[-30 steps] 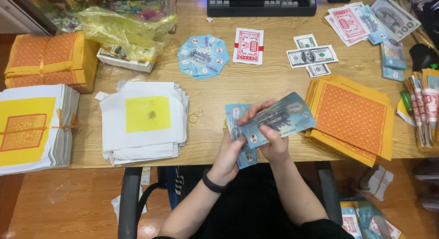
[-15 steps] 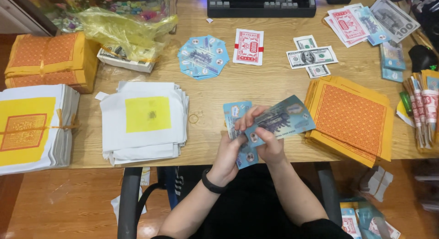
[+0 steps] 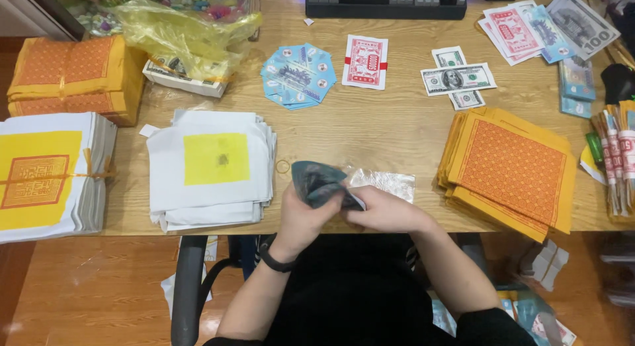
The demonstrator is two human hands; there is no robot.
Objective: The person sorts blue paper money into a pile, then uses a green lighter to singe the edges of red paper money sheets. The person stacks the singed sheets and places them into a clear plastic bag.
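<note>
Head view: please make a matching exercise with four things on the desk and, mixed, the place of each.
1. keyboard
2. blue-green notes
3. yellow plastic bag
4. orange paper stack

a. desk's right part, near front edge
b. far left, over a white box
c. far edge, centre
d. between both hands

Pairs: 1-c, 2-d, 3-b, 4-a

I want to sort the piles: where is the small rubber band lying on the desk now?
In the head view, the rubber band lies on the wooden desk near its front edge, between the white paper stack with a yellow square and the hands' blue-green notes.
</note>
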